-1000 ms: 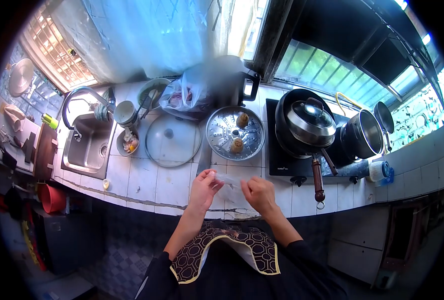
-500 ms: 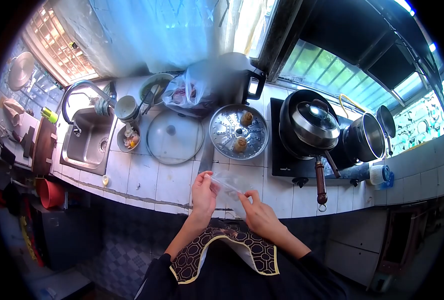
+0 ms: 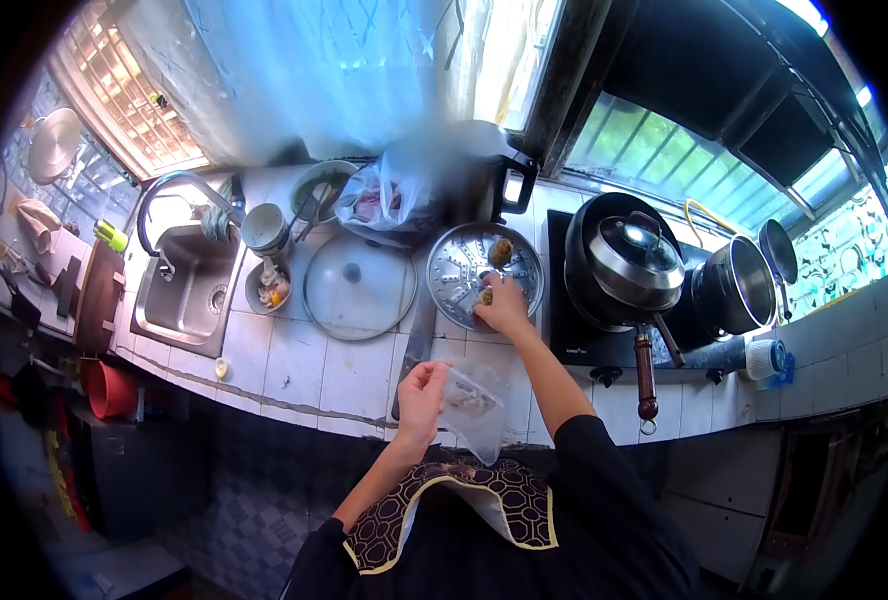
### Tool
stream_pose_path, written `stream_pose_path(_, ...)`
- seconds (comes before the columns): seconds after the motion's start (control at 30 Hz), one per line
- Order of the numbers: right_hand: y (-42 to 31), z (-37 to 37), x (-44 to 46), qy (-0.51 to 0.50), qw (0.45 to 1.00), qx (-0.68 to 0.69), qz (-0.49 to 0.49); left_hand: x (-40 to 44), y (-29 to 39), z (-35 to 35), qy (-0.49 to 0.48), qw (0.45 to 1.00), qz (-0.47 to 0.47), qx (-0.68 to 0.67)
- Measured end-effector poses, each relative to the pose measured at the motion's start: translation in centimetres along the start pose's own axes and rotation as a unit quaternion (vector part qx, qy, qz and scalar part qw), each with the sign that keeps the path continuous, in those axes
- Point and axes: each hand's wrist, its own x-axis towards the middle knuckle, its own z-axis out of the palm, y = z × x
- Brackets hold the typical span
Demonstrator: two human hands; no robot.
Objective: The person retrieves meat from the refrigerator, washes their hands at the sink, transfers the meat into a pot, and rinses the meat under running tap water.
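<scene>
My left hand (image 3: 423,402) pinches the rim of a clear plastic zip bag (image 3: 476,405), which hangs over the counter's front edge. My right hand (image 3: 507,305) reaches onto a round perforated metal steamer tray (image 3: 452,262). Its fingers close around the nearer small brown lump of food (image 3: 484,297), which they partly cover. A second brown lump (image 3: 502,250) sits farther back on the tray. Left of the tray, a knife (image 3: 417,345) lies on the tiles beside a glass lid (image 3: 359,300).
To the right is a gas stove (image 3: 592,345) with a lidded wok (image 3: 604,300) and a steel pot (image 3: 746,285). A sink (image 3: 186,290), a bowl of scraps (image 3: 267,288) and stacked cups (image 3: 265,228) are at left. Behind stand a plastic bag (image 3: 379,205) and a dark pot (image 3: 504,190).
My right hand has let go of the zip bag and moved forward to the nearer brown lump on the tray. The bag now hangs from my left hand alone.
</scene>
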Motion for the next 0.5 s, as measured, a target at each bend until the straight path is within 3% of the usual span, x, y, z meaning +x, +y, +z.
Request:
stream_pose_path(0.07, 0.8, -0.1, 0.6, -0.062, 0.996, 0.060, -0.001, -0.1, 0.1, -0.3, -0.002, 1.000, -0.025, -0.013)
stream_pose_path(0.27, 3.4, -1.4, 1.4, -0.092, 0.980, 0.166, 0.053, 0.4, 0.3, -0.2, -0.002, 0.998, -0.048, -0.042)
stream_pose_path(0.33, 3.2, -2.6, 1.5, -0.131, 0.912, 0.354, 0.163, 0.6, 0.2, -0.2, -0.006, 0.997, -0.056, -0.043)
stream_pose_path(0.37, 3.4, -3.4, 1.4, -0.153, 0.846, 0.463, 0.215, 0.6, 0.1, -0.2, -0.005, 0.997, -0.062, -0.046)
stream_pose_path(0.4, 3.1, -4.2, 1.0, -0.151, 0.846, 0.463, 0.216, 0.6, -0.1, -0.3, -0.007, 0.997, -0.063, -0.045)
stream_pose_path(0.47, 2.3, -5.4, 0.3, -0.156, 0.777, 0.578, 0.196, 0.8, -0.2, -0.4, -0.013, 0.996, -0.071, -0.058)
stream_pose_path(0.5, 1.0, -6.7, -0.7, -0.173, 0.776, 0.586, 0.156, 0.8, -0.1, -0.5, -0.010, 0.996, -0.069, -0.060)
